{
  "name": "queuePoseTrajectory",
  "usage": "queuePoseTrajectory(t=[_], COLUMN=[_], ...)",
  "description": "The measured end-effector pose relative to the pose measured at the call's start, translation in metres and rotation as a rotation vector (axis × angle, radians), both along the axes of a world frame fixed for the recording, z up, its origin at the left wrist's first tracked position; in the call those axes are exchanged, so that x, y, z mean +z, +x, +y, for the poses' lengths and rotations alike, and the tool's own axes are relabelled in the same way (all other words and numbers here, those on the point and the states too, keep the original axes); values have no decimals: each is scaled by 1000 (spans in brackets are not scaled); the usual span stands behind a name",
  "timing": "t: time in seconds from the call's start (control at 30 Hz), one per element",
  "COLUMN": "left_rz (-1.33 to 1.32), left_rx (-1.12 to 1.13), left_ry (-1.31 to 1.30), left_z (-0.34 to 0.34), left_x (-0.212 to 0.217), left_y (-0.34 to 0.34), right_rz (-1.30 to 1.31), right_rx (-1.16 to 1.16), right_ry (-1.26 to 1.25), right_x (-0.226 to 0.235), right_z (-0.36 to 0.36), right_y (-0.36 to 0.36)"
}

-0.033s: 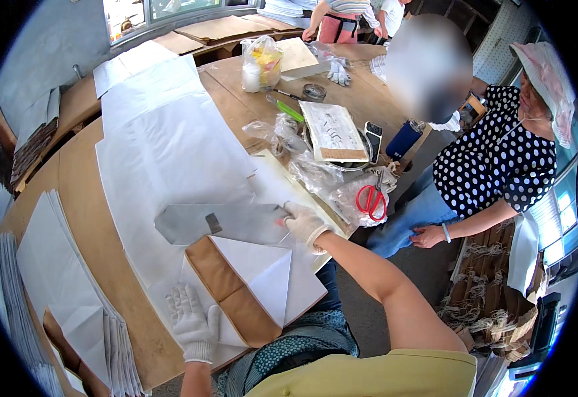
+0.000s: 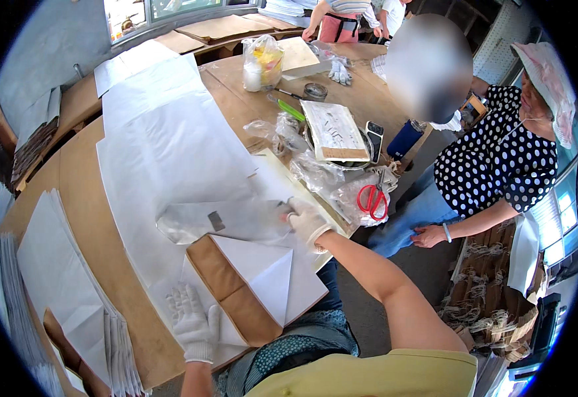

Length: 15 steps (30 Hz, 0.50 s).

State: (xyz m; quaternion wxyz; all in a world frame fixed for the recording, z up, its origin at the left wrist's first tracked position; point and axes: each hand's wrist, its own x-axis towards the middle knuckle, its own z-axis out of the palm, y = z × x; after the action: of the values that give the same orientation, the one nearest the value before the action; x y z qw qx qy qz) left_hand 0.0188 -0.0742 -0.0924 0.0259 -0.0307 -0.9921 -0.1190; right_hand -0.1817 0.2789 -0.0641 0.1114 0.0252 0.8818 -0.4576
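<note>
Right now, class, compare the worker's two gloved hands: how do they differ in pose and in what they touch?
The left hand lies flat, fingers spread, near the table's front edge; the right hand is curled, reaching further out. The left hand presses on the white paper sheet; the right hand grips the edge of a grey metal plate. Both wear white work gloves.

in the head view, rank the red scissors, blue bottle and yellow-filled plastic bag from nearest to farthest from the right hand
From the right hand:
1. Red scissors, just to its right on clear plastic.
2. Blue bottle, farther up and right, at the table edge.
3. Yellow-filled plastic bag, far across the table.
</note>
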Motion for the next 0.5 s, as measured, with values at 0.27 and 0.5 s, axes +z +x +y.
queuePoseTrajectory(t=[0.27, 0.5], left_rz=[91, 91], left_rx=[117, 168], left_ry=[61, 455], left_z=[-16, -52], left_x=[-1, 25], left_y=[50, 57], right_rz=[-11, -196], right_rx=[-25, 198], right_ry=[-282, -114], right_x=[49, 21], right_z=[39, 5], right_y=[21, 54])
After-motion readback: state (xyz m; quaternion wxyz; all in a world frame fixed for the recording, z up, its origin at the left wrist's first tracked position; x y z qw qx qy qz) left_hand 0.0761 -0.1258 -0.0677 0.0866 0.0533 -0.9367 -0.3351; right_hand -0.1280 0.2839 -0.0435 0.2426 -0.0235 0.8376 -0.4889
